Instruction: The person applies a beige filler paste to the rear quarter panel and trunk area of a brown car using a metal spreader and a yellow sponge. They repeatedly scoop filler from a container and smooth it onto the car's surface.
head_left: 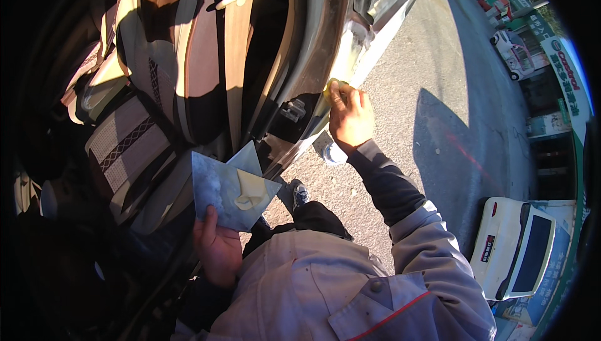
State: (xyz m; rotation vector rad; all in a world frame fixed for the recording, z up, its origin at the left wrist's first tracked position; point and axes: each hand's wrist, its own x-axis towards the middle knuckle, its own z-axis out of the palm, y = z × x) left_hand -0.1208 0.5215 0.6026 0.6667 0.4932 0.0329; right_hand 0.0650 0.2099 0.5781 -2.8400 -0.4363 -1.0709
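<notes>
My left hand (pixel 219 250) grips a flat grey plate (pixel 214 181) by its lower edge, thumb on top. A smear of cream-coloured paste (pixel 251 189) lies on the plate's right part. The corner of a second pale sheet (pixel 247 158) shows behind it. My right hand (pixel 352 117) pinches a small yellow-green flat piece (pixel 328 89), mostly hidden by the fingers. That hand is at the edge of the car's body frame (pixel 316 59), beside the open doorway. A metal latch part (pixel 293 111) sits on the frame just left of it.
Patterned car seats (pixel 134 144) fill the left side, inside the car. On the ground below my right hand stands a whitish round container (pixel 333 154). A white car (pixel 514 250) is parked at the lower right, and a small white vehicle (pixel 513 54) stands farther off by the shopfronts.
</notes>
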